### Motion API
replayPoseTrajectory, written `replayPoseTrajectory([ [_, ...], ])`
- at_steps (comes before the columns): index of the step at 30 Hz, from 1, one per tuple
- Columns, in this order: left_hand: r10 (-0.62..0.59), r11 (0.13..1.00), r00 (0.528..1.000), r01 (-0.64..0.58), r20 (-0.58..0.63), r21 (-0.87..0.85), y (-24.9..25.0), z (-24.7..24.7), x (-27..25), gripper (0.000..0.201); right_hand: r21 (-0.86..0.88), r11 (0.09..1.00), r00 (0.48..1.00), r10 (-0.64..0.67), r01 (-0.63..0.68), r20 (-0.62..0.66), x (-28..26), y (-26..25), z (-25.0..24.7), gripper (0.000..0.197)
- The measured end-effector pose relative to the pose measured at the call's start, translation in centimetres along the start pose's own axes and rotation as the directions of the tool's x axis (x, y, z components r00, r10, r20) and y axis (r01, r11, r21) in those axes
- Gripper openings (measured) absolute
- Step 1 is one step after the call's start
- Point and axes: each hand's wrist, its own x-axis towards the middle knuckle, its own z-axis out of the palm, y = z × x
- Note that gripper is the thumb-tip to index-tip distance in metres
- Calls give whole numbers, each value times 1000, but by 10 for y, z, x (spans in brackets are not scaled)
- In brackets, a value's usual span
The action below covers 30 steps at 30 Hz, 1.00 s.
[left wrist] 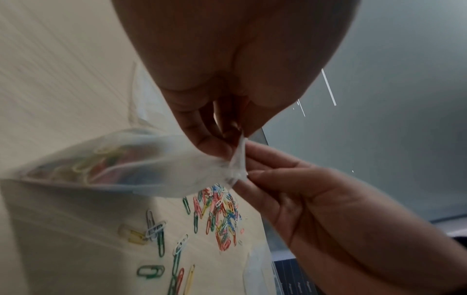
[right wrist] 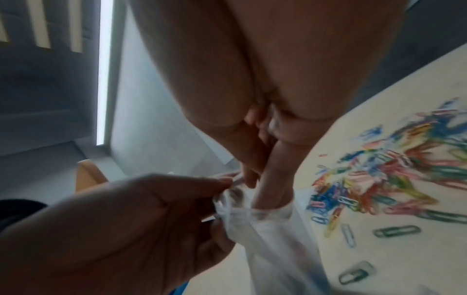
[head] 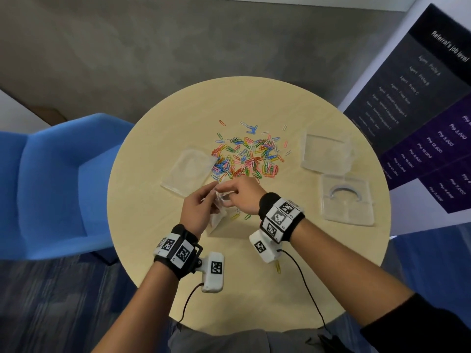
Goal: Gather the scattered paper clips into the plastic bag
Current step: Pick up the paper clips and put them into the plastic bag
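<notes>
A small clear plastic bag (head: 218,214) hangs just above the round table between both hands, with several coloured clips showing inside it (left wrist: 108,159). My left hand (head: 212,196) pinches one side of the bag's mouth (left wrist: 237,147). From the other side my right hand (head: 229,198) pinches the opposite rim, one finger (right wrist: 267,187) reaching into the opening. A heap of coloured paper clips (head: 247,154) lies spread over the table's middle, just beyond the hands. A few stray clips (head: 237,214) lie under the right hand.
Flat clear plastic packets lie left of the heap (head: 188,171), at far right (head: 326,154) and near right (head: 346,200). A yellow clip (head: 278,267) lies by the right wrist. A blue armchair (head: 51,187) stands left of the table (head: 254,289), a dark banner (head: 420,123) to the right.
</notes>
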Motion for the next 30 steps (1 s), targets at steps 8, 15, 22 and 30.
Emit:
replayPoseTrajectory([
  [8,-52,992,996,42,-74,-121,-1,-24,5,27,-373,927,951,-144,33,-274,51,20,-13,28],
  [15,-78,986,993,64,-88,-154,-5,-35,4,27,-797,596,993,3,-100,-122,128,45,11,86],
  [22,-63,990,995,52,-81,-128,-4,-32,11,28,-874,486,995,-94,11,-39,131,45,36,52],
  [30,-54,990,997,46,-57,-132,-8,-27,11,28,-881,449,977,-205,152,64,125,49,25,29],
])
